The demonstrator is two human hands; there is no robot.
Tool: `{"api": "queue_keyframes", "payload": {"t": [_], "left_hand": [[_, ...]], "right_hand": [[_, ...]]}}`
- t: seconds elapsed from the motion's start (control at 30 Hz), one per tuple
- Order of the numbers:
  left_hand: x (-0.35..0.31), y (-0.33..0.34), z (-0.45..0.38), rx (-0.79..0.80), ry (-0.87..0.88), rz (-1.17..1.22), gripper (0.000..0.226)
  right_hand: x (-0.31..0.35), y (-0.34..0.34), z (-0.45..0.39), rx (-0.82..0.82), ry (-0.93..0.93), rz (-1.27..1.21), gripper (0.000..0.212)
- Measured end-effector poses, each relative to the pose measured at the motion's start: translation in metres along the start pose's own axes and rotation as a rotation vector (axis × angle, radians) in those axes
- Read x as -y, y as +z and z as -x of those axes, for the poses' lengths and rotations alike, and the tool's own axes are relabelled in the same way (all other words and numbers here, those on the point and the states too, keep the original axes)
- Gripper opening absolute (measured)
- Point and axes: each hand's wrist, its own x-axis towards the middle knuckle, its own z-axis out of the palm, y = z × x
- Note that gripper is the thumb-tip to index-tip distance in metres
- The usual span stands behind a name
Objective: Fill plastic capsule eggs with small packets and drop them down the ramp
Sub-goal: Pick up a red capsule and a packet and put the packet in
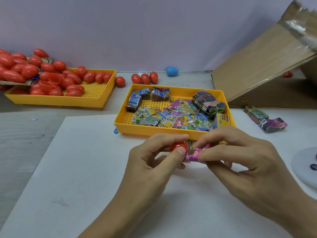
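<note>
Red capsule half [177, 146], glossy and round, sits pinched in my left hand [152, 162] while my right hand [243, 162] pinches a curled pink packet [193, 154] against it, just before the yellow tray [154, 128] of loose packets [173, 115].

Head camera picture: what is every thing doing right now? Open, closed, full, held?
Left hand: pinches the red egg half.
Right hand: pinches the pink packet.
Red egg half: open, held.
Pink packet: curled, at the egg half's mouth.
Packet tray: holds loose packets and bundles.
Egg tray: holds red eggs, mostly closed.
Blue egg: closed, on the table.
Ramp: tilted, bare.
</note>
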Motion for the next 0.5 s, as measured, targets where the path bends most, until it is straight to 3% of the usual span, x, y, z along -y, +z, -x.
{"api": "queue_keyframes", "payload": {"t": [0.5], "left_hand": [[0.0016, -0.0022, -0.0003, 0.054, -0.008, 0.013, 0.025]], "right_hand": [[-0.0016, -0.0013, -0.0009, 0.042, 0.004, -0.004, 0.021]]}}
